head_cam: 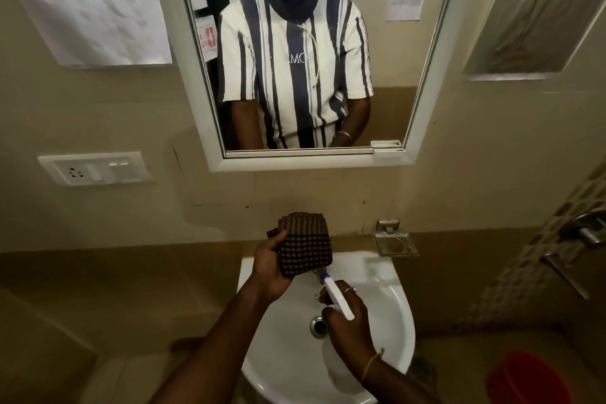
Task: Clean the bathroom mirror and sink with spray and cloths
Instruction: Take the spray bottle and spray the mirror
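Observation:
My left hand [272, 267] holds a folded brown checked cloth [305, 244] up over the back of the white sink [390, 302]. My right hand [347, 318] grips a white spray bottle [337, 297] over the basin, its blue-tipped nozzle pointing toward the cloth. The bottle's body hangs below my wrist, partly hidden. The tap is hidden behind the cloth. The white-framed mirror [390, 75] hangs on the wall above and reflects a person in a striped shirt.
A metal soap holder [395, 243] is fixed to the wall right of the sink. A switch and socket plate [95, 169] sits on the left wall. A red bucket [528, 377] stands on the floor at lower right. The drain [318, 326] lies mid-basin.

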Tool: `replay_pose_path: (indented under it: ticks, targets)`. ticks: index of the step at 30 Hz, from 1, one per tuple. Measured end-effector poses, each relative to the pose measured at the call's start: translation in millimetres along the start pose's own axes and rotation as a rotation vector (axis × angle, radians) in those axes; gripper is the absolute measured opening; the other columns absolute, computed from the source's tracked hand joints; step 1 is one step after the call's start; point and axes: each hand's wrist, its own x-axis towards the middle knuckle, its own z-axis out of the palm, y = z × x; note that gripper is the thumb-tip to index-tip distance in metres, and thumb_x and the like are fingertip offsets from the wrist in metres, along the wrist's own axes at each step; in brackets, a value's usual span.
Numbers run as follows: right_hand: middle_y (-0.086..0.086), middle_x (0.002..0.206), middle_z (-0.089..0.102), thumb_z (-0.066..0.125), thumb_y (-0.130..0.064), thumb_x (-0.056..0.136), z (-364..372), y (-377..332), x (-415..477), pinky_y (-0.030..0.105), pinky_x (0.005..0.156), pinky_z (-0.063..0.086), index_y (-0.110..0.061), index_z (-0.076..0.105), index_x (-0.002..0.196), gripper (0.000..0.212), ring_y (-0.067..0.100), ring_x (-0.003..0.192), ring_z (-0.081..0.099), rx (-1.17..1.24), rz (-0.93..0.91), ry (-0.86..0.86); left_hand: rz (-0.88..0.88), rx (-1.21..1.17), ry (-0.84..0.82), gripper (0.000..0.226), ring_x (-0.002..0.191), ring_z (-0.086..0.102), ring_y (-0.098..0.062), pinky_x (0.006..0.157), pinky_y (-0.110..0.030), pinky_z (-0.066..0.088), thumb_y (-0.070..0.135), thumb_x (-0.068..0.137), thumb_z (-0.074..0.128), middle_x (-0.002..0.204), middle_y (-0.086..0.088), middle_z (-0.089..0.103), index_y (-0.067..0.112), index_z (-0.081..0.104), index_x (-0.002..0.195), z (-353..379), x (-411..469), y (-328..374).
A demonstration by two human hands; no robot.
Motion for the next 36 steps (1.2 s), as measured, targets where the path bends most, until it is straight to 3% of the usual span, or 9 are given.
replay_pose_path:
  ticks: [3,8,13,17,21,26,31,33,36]
  targets:
    - [-0.004,0.082,0.068,0.055,-0.006,0.061,10.1,1.4,-5.7,0.014,0.07,0.047,-0.013,0.07,0.089,0.033,0.005,0.077,0.063,-0.005,-0.001,-0.026,0.005,-0.008,0.009,0.048,0.131,0.055,-0.041,0.113,-0.053,0.041,0.031,0.103,0.042,0.136,-0.024,0.062,0.003,0.055,0.139,2.8,-1.8,0.3]
    - [0.002,0.078,0.066,0.055,-0.011,0.065,19.6,-0.4,-11.3,0.026,0.07,0.05,-0.018,0.069,0.082,0.024,0.017,0.076,0.063,0.012,0.01,-0.005,0.008,-0.023,0.017,0.047,0.128,0.057,-0.04,0.102,-0.05,0.049,0.031,0.104,0.042,0.135,-0.023,0.063,0.003,0.056,0.139,1.9,-4.8,-0.1]
    - [-0.001,0.087,0.069,0.055,-0.01,0.062,11.2,-6.8,-13.4,0.02,0.077,0.051,-0.017,0.07,0.092,0.034,0.008,0.084,0.065,0.02,0.044,0.016,0.009,-0.037,0.029,0.047,0.13,0.056,-0.041,0.108,-0.053,0.045,0.03,0.103,0.043,0.136,-0.023,0.063,0.003,0.056,0.139,-1.4,-5.8,1.6]
    - [0.003,0.084,0.068,0.056,-0.013,0.068,6.2,-6.1,-12.1,0.036,0.079,0.055,-0.019,0.07,0.088,0.025,0.019,0.084,0.066,-0.007,0.062,0.071,0.022,-0.056,0.036,0.045,0.127,0.057,-0.041,0.1,-0.052,0.05,0.03,0.103,0.043,0.135,-0.023,0.063,0.004,0.056,0.138,-3.8,-7.2,3.5]
    - [0.01,0.084,0.067,0.061,0.006,0.089,3.2,-5.5,-12.5,0.021,0.06,0.054,-0.014,0.069,0.088,0.021,0.026,0.078,0.064,-0.011,0.055,0.105,0.025,-0.05,0.04,0.044,0.127,0.057,-0.041,0.098,-0.052,0.052,0.03,0.103,0.044,0.134,-0.023,0.064,0.006,0.057,0.137,-4.6,-10.3,3.5]
    - [0.006,0.092,0.069,0.06,0.018,0.081,-1.0,-5.8,-16.3,0.015,0.063,0.052,-0.012,0.07,0.097,0.035,0.01,0.08,0.065,-0.021,0.036,0.059,0.022,-0.068,0.055,0.047,0.131,0.054,-0.042,0.106,-0.055,0.046,0.031,0.101,0.046,0.137,-0.023,0.062,0.006,0.055,0.14,-5.7,-11.9,3.0]
    - [-0.008,0.089,0.07,0.059,-0.008,0.064,8.5,-13.2,-20.2,0.024,0.07,0.049,-0.024,0.072,0.097,0.039,0.013,0.08,0.064,-0.026,-0.026,0.07,0.009,-0.036,0.032,0.05,0.129,0.055,-0.044,0.114,-0.059,0.038,0.03,0.097,0.047,0.135,-0.026,0.062,0.001,0.057,0.137,-5.5,-20.7,2.6]
    - [-0.006,0.09,0.071,0.057,-0.011,0.06,13.2,-18.1,-19.8,0.031,0.073,0.05,-0.024,0.072,0.097,0.042,0.016,0.08,0.065,-0.013,-0.028,0.061,0.007,-0.034,0.044,0.053,0.128,0.056,-0.045,0.108,-0.058,0.045,0.03,0.094,0.049,0.135,-0.027,0.062,0.001,0.057,0.137,-5.8,-26.7,2.0]
    - [-0.006,0.088,0.07,0.059,-0.012,0.06,22.1,-38.0,-22.9,0.027,0.075,0.05,-0.024,0.072,0.097,0.04,0.019,0.084,0.066,0.024,-0.059,0.065,-0.001,-0.014,0.063,0.053,0.12,0.062,-0.045,0.087,-0.052,0.057,0.032,0.097,0.046,0.133,-0.028,0.063,0.0,0.057,0.138,-9.3,-33.1,4.3]
